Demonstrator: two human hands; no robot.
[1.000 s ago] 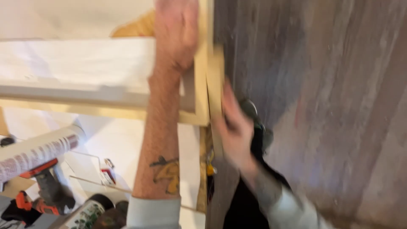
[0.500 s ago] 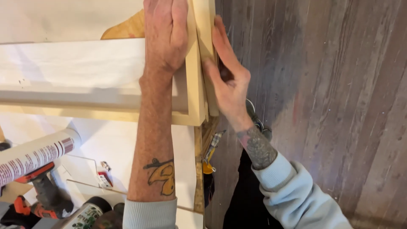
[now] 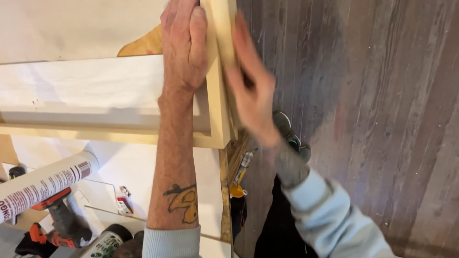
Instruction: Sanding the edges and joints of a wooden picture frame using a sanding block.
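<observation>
My left hand (image 3: 184, 45) lay flat on the corner of the pale wooden frame (image 3: 217, 114), fingers together and pressed down, holding nothing. My right hand (image 3: 251, 88) was flat too, fingers straight, pushing against the thin wood strip (image 3: 224, 33) on the frame's outer edge (that hand looked blurry, so I could not tell just how it touched). The frame stuck out past the white worktop (image 3: 110, 167), above the dark wooden floor (image 3: 373, 119). I think the frame was light and stiff, with hard, smooth sides, so the corner where the two rails meet was the best place to hold it. Further out lay a white glue tube (image 3: 43, 184) and an orange drill (image 3: 57, 217).
</observation>
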